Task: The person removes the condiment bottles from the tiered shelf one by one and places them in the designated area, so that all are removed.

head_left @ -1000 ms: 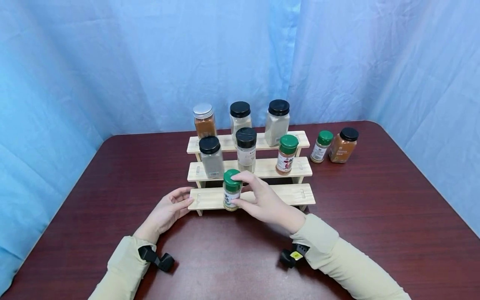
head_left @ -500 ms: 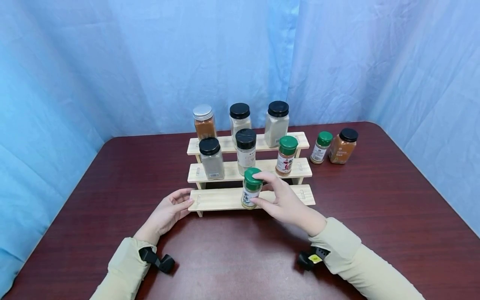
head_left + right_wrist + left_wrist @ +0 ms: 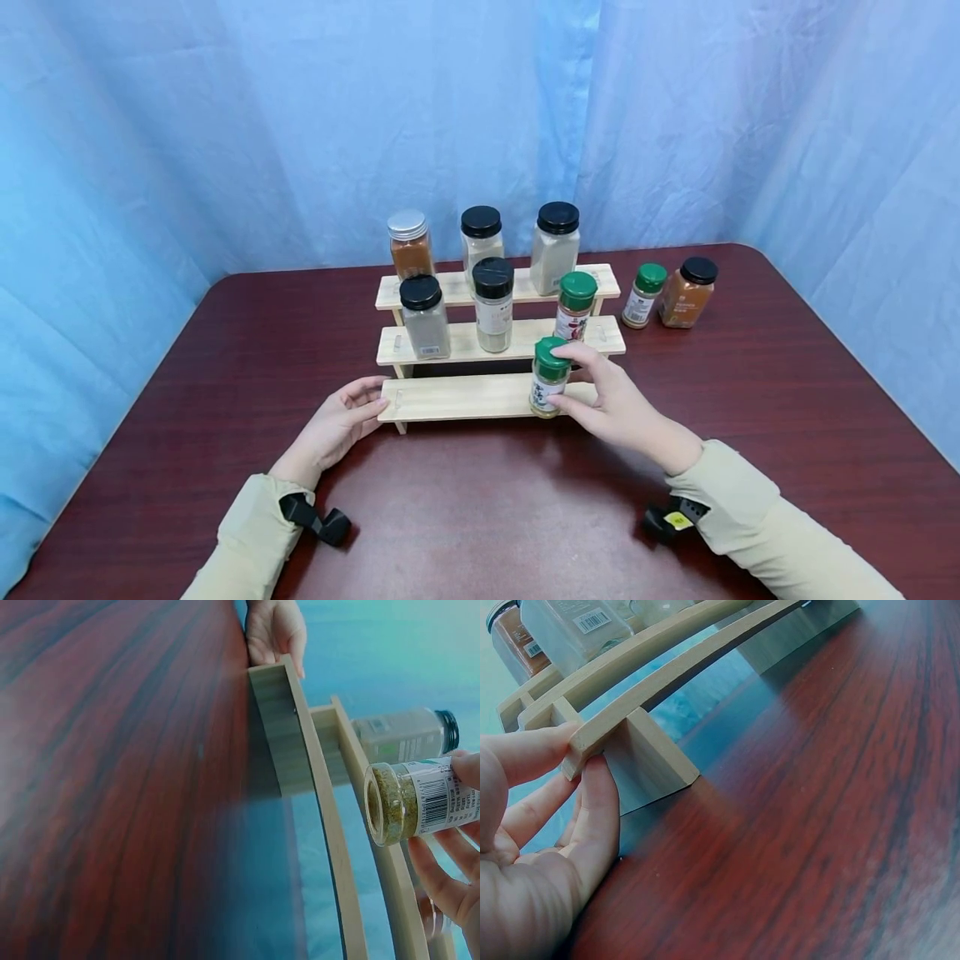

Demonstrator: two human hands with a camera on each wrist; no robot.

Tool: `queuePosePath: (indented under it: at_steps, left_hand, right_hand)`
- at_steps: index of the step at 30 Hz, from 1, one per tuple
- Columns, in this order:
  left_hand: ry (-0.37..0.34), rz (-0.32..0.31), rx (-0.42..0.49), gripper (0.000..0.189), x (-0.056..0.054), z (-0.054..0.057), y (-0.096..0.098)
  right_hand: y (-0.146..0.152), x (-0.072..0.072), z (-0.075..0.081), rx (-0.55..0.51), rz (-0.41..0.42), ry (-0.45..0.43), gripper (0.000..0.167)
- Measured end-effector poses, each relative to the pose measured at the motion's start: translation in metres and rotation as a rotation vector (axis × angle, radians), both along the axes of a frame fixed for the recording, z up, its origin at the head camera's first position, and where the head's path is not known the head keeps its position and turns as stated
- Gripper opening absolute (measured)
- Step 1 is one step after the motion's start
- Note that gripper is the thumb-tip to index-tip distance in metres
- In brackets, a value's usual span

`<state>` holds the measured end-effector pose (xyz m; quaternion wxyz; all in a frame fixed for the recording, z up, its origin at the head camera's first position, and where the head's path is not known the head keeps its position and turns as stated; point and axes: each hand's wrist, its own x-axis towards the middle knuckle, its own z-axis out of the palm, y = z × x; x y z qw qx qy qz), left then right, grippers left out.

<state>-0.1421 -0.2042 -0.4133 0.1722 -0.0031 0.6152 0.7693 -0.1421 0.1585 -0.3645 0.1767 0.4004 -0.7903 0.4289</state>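
My right hand [image 3: 618, 408] grips a small spice jar [image 3: 548, 390] with a green cap, upright over the right part of the bottom shelf of a three-tier wooden spice rack [image 3: 450, 398]. In the right wrist view the jar [image 3: 431, 801] shows its clear base, yellowish-green contents and a barcode label. Thumb and fingers of my left hand [image 3: 341, 425] pinch the left end of that bottom shelf. The left wrist view has this hand [image 3: 547, 817] with digits on both sides of the board's tip.
On the middle shelf stand a black-capped jar [image 3: 426, 325], a black-capped shaker [image 3: 493, 312] and a green-capped red jar [image 3: 573, 304]. Three more jars line the top shelf. Right of the rack are a green-capped jar [image 3: 641, 304] and an orange jar [image 3: 686, 298] on the table.
My right hand has moved the green-capped spice jar rightward along the front of the bottom shelf, from left of its middle toward the right end. My left hand stays at the shelf's end.
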Motion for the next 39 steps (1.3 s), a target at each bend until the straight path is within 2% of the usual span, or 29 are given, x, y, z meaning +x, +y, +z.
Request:
queuePosePath:
  at_steps: [7, 14, 18, 25, 34, 39]
  left_hand:
    - [-0.002, -0.001, 0.013, 0.027, -0.001, 0.001, 0.001]
    - [-0.005, 0.003, 0.006, 0.027, -0.002, 0.0, -0.001]
    - [-0.004, 0.0, 0.006, 0.027, -0.002, 0.001, -0.001]
    - [-0.004, 0.004, 0.008, 0.026, -0.001, 0.0, -0.001]
    - [-0.005, 0.004, 0.006, 0.027, -0.001, -0.001, -0.002]
    - [-0.006, 0.004, 0.011, 0.027, -0.002, -0.002, -0.001]
  right_hand:
    - [0.014, 0.001, -0.001, 0.011, -0.055, -0.033, 0.067]
    - [0.03, 0.004, -0.002, 0.031, -0.107, -0.104, 0.066]
    - [0.038, 0.005, -0.003, 0.045, -0.128, -0.103, 0.067]
    - [0.055, 0.004, 0.001, 0.112, -0.22, -0.09, 0.07]
    - [0.083, 0.003, -0.001, 0.131, -0.308, -0.057, 0.077]
    - [0.1, -0.001, -0.003, 0.146, -0.366, -0.067, 0.077]
